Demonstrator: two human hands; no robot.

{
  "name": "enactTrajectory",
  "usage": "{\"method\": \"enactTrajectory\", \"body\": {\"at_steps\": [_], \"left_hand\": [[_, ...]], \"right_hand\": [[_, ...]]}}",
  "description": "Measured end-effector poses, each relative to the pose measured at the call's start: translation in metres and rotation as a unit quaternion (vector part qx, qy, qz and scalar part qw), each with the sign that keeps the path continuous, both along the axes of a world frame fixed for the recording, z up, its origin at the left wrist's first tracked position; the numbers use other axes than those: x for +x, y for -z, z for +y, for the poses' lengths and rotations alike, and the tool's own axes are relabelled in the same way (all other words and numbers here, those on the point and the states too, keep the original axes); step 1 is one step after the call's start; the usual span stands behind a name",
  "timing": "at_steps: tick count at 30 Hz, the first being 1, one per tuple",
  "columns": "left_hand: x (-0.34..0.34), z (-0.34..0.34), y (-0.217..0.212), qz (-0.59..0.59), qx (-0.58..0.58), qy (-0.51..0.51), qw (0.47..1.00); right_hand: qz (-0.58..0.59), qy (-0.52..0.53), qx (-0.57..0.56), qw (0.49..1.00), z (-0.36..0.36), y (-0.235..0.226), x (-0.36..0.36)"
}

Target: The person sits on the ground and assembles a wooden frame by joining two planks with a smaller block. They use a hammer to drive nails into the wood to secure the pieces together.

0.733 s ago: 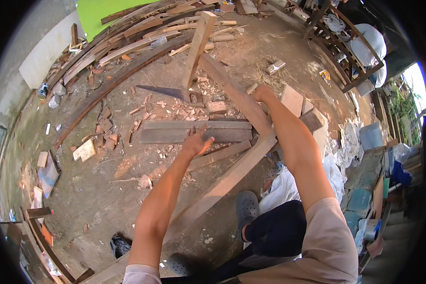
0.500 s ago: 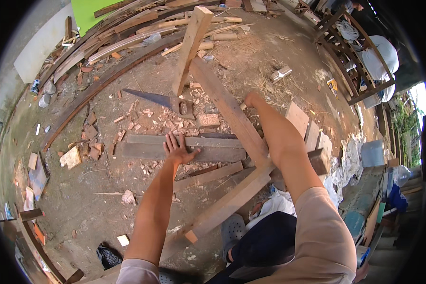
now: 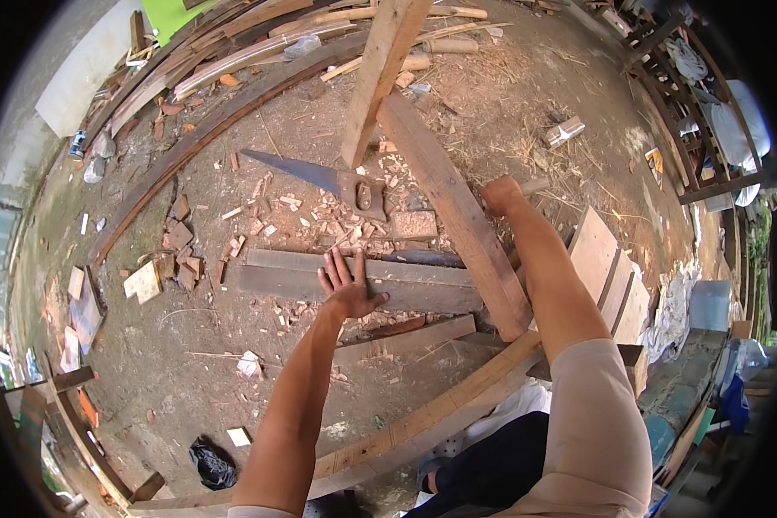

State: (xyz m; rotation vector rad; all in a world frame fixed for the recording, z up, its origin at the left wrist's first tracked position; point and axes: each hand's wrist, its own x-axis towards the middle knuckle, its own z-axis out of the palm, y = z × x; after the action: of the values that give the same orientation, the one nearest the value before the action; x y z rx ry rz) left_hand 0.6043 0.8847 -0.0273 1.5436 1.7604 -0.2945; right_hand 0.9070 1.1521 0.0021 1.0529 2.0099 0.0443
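My left hand [image 3: 350,289] lies flat, fingers spread, on a weathered grey wooden board [image 3: 406,295] on the ground. My right hand [image 3: 501,196] is closed around a light wooden handle [image 3: 536,186], just right of a slanting brown beam [image 3: 457,216]; whatever is on the handle's other end is hidden. That beam meets an upright post [image 3: 380,82] at its far end and a long beam [image 3: 440,401] at its near end. A handsaw [image 3: 319,180] with a wooden grip rests among wood chips, beyond the grey board.
Long planks [image 3: 233,112] are piled along the far left. Broken bricks [image 3: 181,237] lie to the left, near a black plastic bag [image 3: 211,464] lower down. Pale boards [image 3: 597,259] lean at the right. At the far right a person sits beside a wooden frame [image 3: 695,104].
The view has shifted, so the scene sits lower and further right. My right hand has turned, and the handle now points out to its right. My left hand stays flat on the grey board.
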Motion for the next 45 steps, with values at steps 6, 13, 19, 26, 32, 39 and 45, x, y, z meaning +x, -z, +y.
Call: {"method": "enactTrajectory", "body": {"at_steps": [6, 13, 19, 26, 32, 39, 45], "left_hand": [[0.000, 0.001, -0.007, -0.045, 0.029, 0.001, 0.999], [-0.072, -0.068, -0.045, -0.180, 0.111, -0.037, 0.977], [-0.172, -0.190, -0.121, -0.218, 0.083, -0.059, 0.971], [-0.309, -0.344, -0.101, -0.097, 0.164, -0.178, 0.965], [-0.350, -0.464, -0.142, -0.042, 0.200, -0.313, 0.927], [-0.303, -0.526, -0.202, 0.069, 0.120, -0.419, 0.897], [-0.296, -0.527, -0.200, 0.153, 0.256, -0.512, 0.806]], "right_hand": [[0.119, 0.281, 0.275, 0.912, 0.006, -0.093, -0.005], [0.385, 0.378, 0.223, 0.812, -0.075, -0.284, -0.078], [0.298, 0.121, 0.160, 0.933, -0.227, -0.290, -0.167], [0.075, -0.095, -0.024, 0.992, -0.418, -0.240, -0.352], [0.111, -0.123, -0.132, 0.977, -0.467, -0.155, -0.441], [0.121, -0.210, -0.171, 0.955, -0.491, -0.124, -0.509], [0.129, -0.226, -0.187, 0.947, -0.508, -0.098, -0.548]]}}
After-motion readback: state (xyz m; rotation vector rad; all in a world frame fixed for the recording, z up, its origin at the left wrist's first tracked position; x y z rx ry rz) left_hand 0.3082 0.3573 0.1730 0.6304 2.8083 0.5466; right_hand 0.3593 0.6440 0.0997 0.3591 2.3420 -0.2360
